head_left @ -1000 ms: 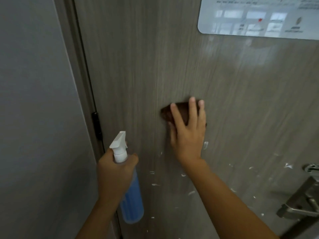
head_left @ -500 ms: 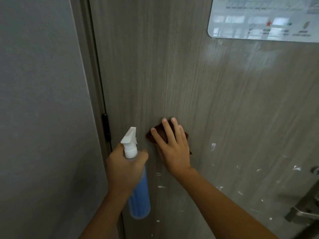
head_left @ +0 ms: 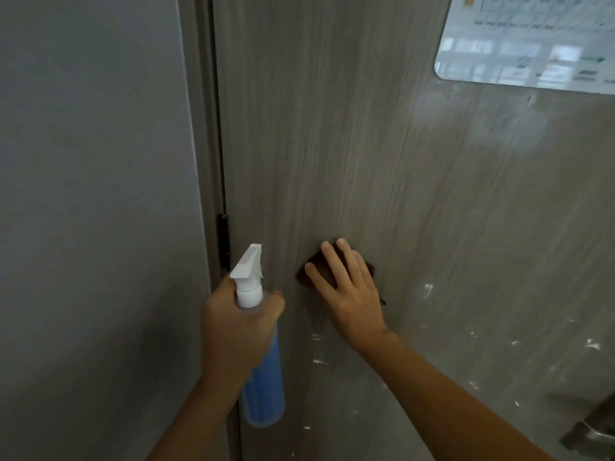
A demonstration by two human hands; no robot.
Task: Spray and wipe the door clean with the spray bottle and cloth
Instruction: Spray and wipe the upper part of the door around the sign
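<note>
A person's right hand [head_left: 352,294] presses a dark brown cloth [head_left: 304,274] flat against a grey wood-grain door [head_left: 332,128], fingers straight and spread, the cloth showing past the fingertips and at the little-finger side. The left hand [head_left: 233,331] grips a spray bottle [head_left: 264,394] by its neck, fingers and thumb curled round it, the white nozzle upright and the blue body hanging below the fist. The bottle is held just in front of the door's hinge edge, beside a black hinge [head_left: 223,241] and the frame [head_left: 203,161]; a plain grey wall [head_left: 93,194] fills the left. White foam flecks [head_left: 427,289] dot the door to the right of and below the cloth. Above the hand the panel runs bare up to a glossy notice [head_left: 529,41] at upper right. A metal handle [head_left: 589,434] sits at the lower right corner.
</note>
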